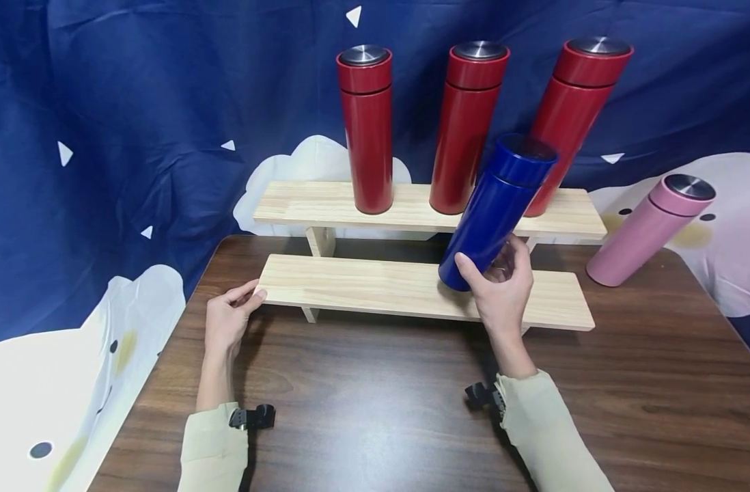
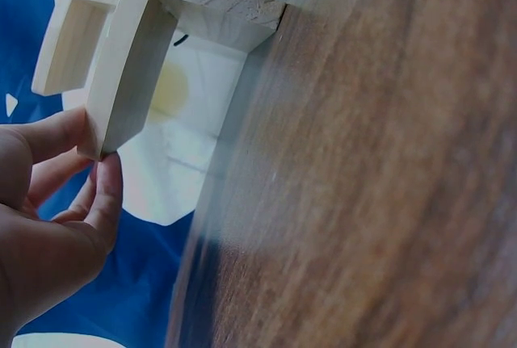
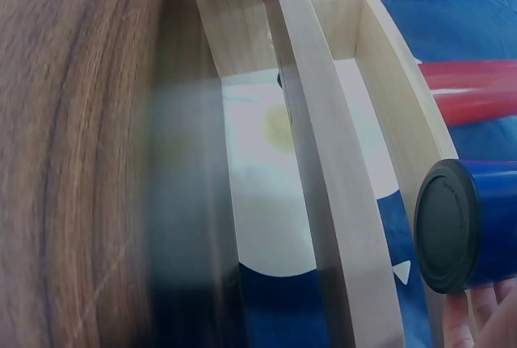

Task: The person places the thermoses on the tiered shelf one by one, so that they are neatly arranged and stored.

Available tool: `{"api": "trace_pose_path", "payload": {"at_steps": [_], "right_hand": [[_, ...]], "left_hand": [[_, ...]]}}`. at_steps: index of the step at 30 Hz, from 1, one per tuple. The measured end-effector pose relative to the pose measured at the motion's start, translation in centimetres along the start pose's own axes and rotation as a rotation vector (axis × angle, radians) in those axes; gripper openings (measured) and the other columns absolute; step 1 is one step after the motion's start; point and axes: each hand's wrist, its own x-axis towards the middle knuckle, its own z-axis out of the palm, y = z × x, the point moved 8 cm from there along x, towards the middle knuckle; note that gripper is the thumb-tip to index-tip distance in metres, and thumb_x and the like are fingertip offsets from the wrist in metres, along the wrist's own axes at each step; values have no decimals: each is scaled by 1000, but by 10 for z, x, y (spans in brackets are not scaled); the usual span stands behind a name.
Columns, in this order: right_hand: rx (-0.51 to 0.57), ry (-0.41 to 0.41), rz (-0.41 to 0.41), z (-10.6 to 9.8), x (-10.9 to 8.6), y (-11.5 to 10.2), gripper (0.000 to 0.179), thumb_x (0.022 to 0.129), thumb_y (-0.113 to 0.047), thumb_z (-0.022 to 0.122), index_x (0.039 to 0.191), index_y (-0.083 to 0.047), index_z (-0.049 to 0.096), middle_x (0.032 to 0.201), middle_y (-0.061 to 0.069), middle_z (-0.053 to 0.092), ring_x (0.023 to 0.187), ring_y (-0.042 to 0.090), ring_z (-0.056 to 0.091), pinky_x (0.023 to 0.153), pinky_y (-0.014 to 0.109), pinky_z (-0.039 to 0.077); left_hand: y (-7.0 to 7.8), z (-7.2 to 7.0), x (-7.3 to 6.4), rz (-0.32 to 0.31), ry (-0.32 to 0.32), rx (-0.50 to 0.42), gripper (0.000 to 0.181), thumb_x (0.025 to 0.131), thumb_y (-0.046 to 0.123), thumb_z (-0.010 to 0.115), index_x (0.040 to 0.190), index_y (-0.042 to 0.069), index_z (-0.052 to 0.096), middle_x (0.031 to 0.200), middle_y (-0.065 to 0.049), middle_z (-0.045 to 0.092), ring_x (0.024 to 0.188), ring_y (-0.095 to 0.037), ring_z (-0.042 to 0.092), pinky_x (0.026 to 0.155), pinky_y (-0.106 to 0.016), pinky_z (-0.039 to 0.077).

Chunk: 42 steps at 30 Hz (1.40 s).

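My right hand (image 1: 504, 290) grips the lower part of a blue thermos bottle (image 1: 494, 212), which leans to the right over the lower shelf board. In the right wrist view the bottle's black base (image 3: 446, 227) shows, apart from the lower board. My left hand (image 1: 229, 321) pinches the left end of the lower board of a two-tier wooden shelf (image 1: 363, 283); in the left wrist view thumb and fingers sit on both sides of that board's corner (image 2: 101, 134). Three red thermos bottles (image 1: 373, 137) with steel-topped lids stand along the upper board (image 1: 301, 205).
A pink thermos bottle (image 1: 645, 232) stands on the dark wooden table (image 1: 363, 396), right of the shelf. Behind hangs a blue cloth (image 1: 166, 102) with white cloud figures. Both wrists carry small black cameras (image 1: 261, 417).
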Motion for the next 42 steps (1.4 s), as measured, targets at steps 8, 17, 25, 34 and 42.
{"api": "trace_pose_path", "payload": {"at_steps": [8,17,25,34,42], "right_hand": [[-32,-16,15,14,-7,-11,68,76,2,82,138,3,53,110,-5,64,101,15,61,82,28,49],[-48,-54,4,31,-16,-35,66,76,2,81,135,10,52,109,-4,63,98,10,60,80,28,49],[-59,-91,-9,42,-19,-32,67,77,0,82,136,9,52,116,13,65,100,13,60,82,30,49],[-81,-124,-20,53,-23,-29,66,76,-1,84,135,8,54,122,26,63,104,20,59,86,33,48],[-87,-163,-4,63,-27,-23,65,78,0,84,135,7,54,122,27,62,105,29,59,84,34,50]], "left_hand": [[-1,1,1,4,-6,-5,34,88,5,79,121,-3,72,124,-21,67,100,-12,63,81,-13,49],[-2,1,2,10,-3,-5,34,88,4,79,121,-4,71,125,-21,67,101,-12,63,82,-13,49],[-1,1,1,10,-3,1,34,88,5,79,121,-3,72,124,-20,67,98,-9,62,81,-13,49],[0,-1,1,13,0,7,34,88,5,79,120,-3,72,123,-19,68,98,-11,62,80,-13,49],[1,0,0,19,-5,12,34,89,6,79,121,-3,72,124,-20,68,100,-11,62,81,-13,48]]}}
